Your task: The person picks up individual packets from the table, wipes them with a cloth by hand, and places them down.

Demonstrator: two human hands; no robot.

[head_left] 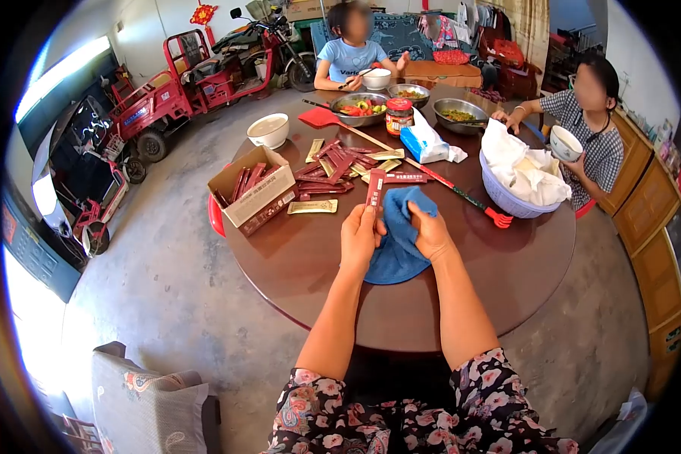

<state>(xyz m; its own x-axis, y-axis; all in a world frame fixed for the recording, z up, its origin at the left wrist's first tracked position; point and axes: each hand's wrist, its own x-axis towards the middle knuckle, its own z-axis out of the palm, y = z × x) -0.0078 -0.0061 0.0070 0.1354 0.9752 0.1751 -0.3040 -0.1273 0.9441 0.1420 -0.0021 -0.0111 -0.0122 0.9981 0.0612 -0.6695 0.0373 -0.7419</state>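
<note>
Upright between the fingers of my left hand (pixel 362 238) is a red stick packet (pixel 374 188). My right hand (pixel 430 231) grips a blue cloth (pixel 398 253), which hangs down onto the round brown table (pixel 295 265) and lies close beside the packet. Just beyond my hands, a pile of red packets (pixel 333 168) with some gold ones is spread on the table. An open cardboard box (pixel 261 198) holding more red packets stands left of the pile. One gold packet (pixel 312 206) lies near the box.
Beyond the pile are a white bowl (pixel 268 132), metal food bowls (pixel 359 110), a red-lidded jar (pixel 399 117) and a tissue pack (pixel 428 144). A red-ended stick (pixel 461 194) lies near a cloth-filled basket (pixel 518 189). Two people sit across, holding bowls.
</note>
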